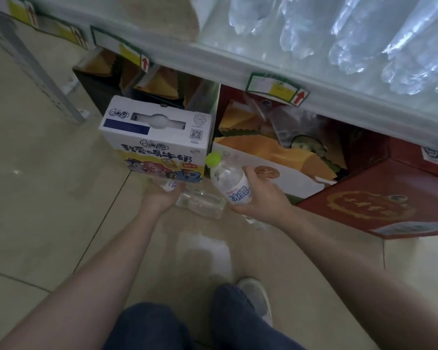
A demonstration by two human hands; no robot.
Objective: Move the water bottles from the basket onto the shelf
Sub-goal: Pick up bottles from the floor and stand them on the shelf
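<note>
My right hand [261,198] grips a clear water bottle [228,180] with a lime-green cap and a white and blue label, tilted with its cap pointing up and left. My left hand [162,195] holds a second clear bottle [200,202] lying roughly level, its label end inside my fingers. The white shelf [276,64] runs across the top right, with several clear plastic bottles [359,39] lying on it. No basket is in view.
A white milk carton box [157,137] stands on the tiled floor under the shelf. To its right sit a white and orange box [271,160] and a red gift box [379,195]. A grey upright post [36,66] rises at left. My legs and shoe [256,296] are below.
</note>
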